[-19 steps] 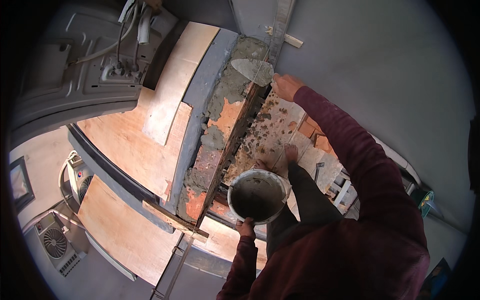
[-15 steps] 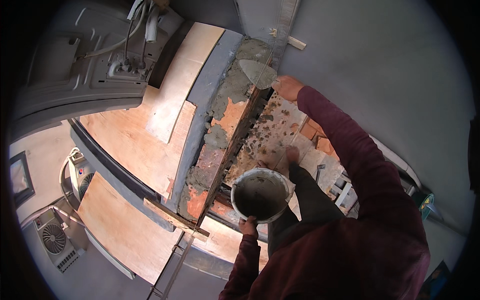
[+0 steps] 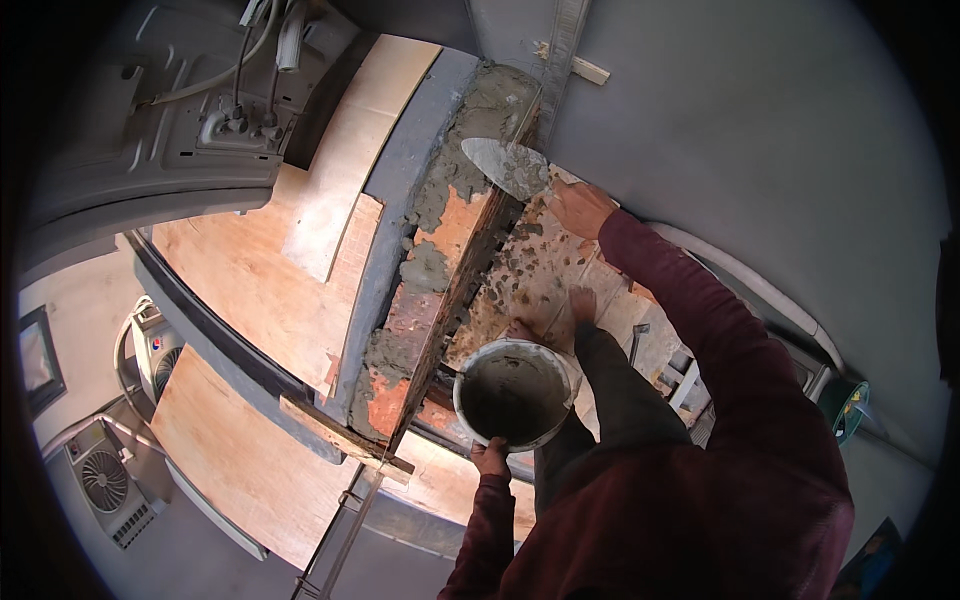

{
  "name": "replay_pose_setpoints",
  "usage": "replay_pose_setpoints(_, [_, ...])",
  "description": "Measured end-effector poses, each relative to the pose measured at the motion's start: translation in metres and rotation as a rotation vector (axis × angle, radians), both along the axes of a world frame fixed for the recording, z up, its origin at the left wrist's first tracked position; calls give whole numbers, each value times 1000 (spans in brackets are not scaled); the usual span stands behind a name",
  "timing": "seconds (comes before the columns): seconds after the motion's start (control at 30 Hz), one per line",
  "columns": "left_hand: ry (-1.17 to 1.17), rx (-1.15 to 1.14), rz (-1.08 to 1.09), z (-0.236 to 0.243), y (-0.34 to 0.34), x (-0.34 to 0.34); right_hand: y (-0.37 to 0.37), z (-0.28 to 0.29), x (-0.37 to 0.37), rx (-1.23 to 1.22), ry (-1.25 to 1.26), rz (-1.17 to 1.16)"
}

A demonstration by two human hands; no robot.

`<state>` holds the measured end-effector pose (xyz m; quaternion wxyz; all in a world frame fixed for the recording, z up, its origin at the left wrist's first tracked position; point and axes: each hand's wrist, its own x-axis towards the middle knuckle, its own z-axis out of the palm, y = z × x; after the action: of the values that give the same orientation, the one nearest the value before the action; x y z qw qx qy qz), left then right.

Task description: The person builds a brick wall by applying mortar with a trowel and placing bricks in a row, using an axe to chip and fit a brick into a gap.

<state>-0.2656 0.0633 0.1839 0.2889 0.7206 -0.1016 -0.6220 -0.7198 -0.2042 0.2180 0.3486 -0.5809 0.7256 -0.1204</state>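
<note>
The right hand (image 3: 582, 208) gripped a bricklaying trowel (image 3: 506, 167), its smeared blade over a brick course (image 3: 460, 228) partly coated in grey mortar (image 3: 495, 105). The left hand (image 3: 490, 457) held the rim of a mortar bucket (image 3: 538, 437). Plywood sheets (image 3: 260, 300) lay left of the course, beyond a grey ledge (image 3: 405, 165).

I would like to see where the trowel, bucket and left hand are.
Trowel (image 3: 506, 168), head view: middle of the blade.
Bucket (image 3: 536, 441), head view: lower rim.
Left hand (image 3: 490, 458), head view: middle of the hand.

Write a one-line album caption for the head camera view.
Right hand holding a trowel over mortar-patched brickwork, left hand gripping the rim of a bucket of grey mortar.
</note>
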Motion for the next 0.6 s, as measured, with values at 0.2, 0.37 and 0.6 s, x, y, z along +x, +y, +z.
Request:
replay_pose_setpoints(0.2, [-27, 15, 23, -2, 2, -5, -43, -1, -33, 109, 108, -186])
replay_pose_setpoints(0.37, [-40, 54, -17, 8, 2, -7, -45, -6, -42, 201, -268, -329])
replay_pose_setpoints(0.6, [30, 52, -20, -4, 4, -14, 53, -68, 36, -11, -403, -303])
